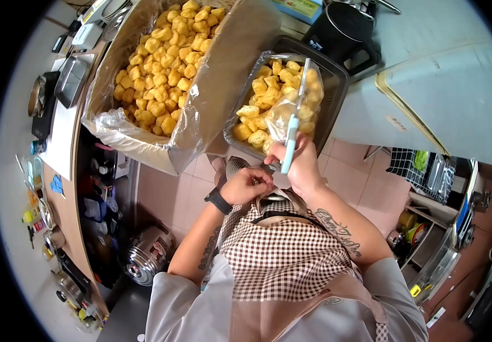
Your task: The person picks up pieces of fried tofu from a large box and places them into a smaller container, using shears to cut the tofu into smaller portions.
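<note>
In the head view, my right hand [303, 165] is closed around the pale blue handle of a knife [291, 134]. Its long narrow blade points away from me over a clear plastic bag [312, 85] of golden tofu puffs [266, 91]. That bag lies in a dark tray [340, 94]. Just in front of the checked apron [291, 251], my left hand [249, 185] has its fingers curled together near my right wrist. What those fingers pinch, if anything, is hidden.
A big cardboard box [206, 102] lined with plastic and full of tofu puffs stands left of the tray. Behind the tray is a black pitcher [345, 31]. A counter [78, 137] with kitchenware runs along the left, above a metal pot [149, 253]. A pale cabinet [456, 91] stands right.
</note>
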Tool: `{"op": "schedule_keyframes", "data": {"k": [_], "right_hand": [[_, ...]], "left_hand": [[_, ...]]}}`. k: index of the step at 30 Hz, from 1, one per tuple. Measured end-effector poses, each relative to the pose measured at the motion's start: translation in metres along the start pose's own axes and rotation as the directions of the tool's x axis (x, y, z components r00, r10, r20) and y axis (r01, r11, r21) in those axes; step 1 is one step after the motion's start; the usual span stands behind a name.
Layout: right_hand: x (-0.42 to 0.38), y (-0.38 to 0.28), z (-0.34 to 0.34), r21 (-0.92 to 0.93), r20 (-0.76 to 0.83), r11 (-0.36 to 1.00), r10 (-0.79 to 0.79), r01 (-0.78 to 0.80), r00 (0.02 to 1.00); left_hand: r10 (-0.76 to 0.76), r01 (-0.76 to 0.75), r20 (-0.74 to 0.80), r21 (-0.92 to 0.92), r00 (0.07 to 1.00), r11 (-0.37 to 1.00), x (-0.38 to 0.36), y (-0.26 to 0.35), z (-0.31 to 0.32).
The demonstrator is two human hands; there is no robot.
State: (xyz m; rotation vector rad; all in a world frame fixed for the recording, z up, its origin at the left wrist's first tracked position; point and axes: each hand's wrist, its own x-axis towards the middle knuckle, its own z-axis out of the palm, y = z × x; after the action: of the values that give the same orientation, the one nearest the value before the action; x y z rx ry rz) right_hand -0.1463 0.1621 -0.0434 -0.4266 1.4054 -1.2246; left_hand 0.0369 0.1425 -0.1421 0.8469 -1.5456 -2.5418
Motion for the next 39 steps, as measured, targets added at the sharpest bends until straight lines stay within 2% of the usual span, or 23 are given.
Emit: {"op": "schedule_keyframes", "data": {"k": [1,3,5,7,9,10,17,19,21,22,25,26,29,30,33,35,37,39], "right_hand": [[-0.003,0.001,0.007,-0.097,-0.047,0.994,-0.052,0.048,0.998],[-0.002,-0.001,0.008,-0.092,-0.003,0.994,0.054,-0.054,0.999],[0.0,-0.005,0.0,-0.226,-0.011,0.974,0.024,-0.026,1.0],[-0.002,-0.003,-0.011,-0.238,0.028,0.971,0.02,-0.013,0.999],[-0.007,-0.009,-0.014,-0.305,0.049,0.952,0.028,-0.012,0.998],[-0.01,-0.01,-0.014,-0.323,0.019,0.946,0.048,-0.039,0.999],[-0.021,-0.014,-0.029,-0.222,0.039,0.974,0.059,-0.049,0.998],[-0.023,-0.016,-0.03,-0.144,0.059,0.99,0.004,0.005,0.998],[-0.022,-0.02,-0.033,-0.081,0.071,0.995,-0.061,0.067,0.996],[-0.021,-0.029,-0.03,-0.019,0.063,0.996,-0.083,0.085,0.995],[-0.016,-0.038,-0.042,0.249,0.02,0.96,-0.136,0.127,0.991],[-0.014,-0.044,-0.047,0.294,0.024,0.949,-0.128,0.115,0.992],[-0.007,-0.053,-0.069,0.376,0.011,0.914,-0.168,0.152,0.986],[-0.008,-0.059,-0.072,0.412,-0.033,0.903,-0.123,0.126,0.992],[-0.01,-0.066,-0.095,0.467,-0.076,0.866,-0.159,0.176,0.984],[-0.014,-0.068,-0.117,0.471,-0.171,0.852,-0.166,0.229,0.971],[-0.015,-0.071,-0.134,0.495,-0.175,0.836,-0.173,0.238,0.969],[-0.014,-0.069,-0.15,0.464,-0.178,0.851,-0.181,0.245,0.967]], "left_hand": [[0.028,-0.031,-0.039,-0.075,0.999,0.997,0.0,-0.004,0.0],[0.074,-0.1,-0.123,-0.222,0.99,0.97,0.002,-0.01,0.003],[-0.003,-0.075,-0.19,-0.404,0.982,0.912,0.003,-0.01,0.005],[-0.01,-0.103,-0.226,-0.48,0.974,0.871,0.01,-0.012,0.008],[-0.089,-0.105,-0.336,-0.517,0.938,0.85,0.018,-0.009,0.018],[-0.095,-0.107,-0.331,-0.542,0.939,0.834,0.023,-0.014,0.019],[-0.047,-0.185,-0.35,-0.6,0.936,0.778,0.016,-0.044,0.01],[-0.021,-0.255,-0.383,-0.654,0.924,0.713,-0.001,-0.041,0.011],[0.086,-0.317,-0.346,-0.697,0.934,0.644,-0.018,-0.033,0.011],[0.067,-0.294,-0.333,-0.701,0.941,0.649,-0.023,-0.029,0.011],[0.202,-0.415,-0.37,-0.704,0.907,0.576,-0.027,-0.009,0.017],[0.193,-0.415,-0.387,-0.647,0.902,0.64,-0.029,0.001,0.017],[0.078,-0.333,-0.393,-0.64,0.916,0.693,-0.028,-0.003,0.004],[0.081,-0.335,-0.409,-0.599,0.909,0.727,-0.023,-0.016,-0.002],[-0.062,-0.311,-0.454,-0.698,0.889,0.645,-0.006,-0.028,-0.007],[-0.064,-0.253,-0.403,-0.683,0.913,0.685,0.003,-0.025,-0.01],[-0.082,-0.227,-0.378,-0.699,0.922,0.678,0.011,-0.002,0.001],[-0.105,-0.261,-0.423,-0.716,0.9,0.647,0.034,-0.017,0.002]]}}
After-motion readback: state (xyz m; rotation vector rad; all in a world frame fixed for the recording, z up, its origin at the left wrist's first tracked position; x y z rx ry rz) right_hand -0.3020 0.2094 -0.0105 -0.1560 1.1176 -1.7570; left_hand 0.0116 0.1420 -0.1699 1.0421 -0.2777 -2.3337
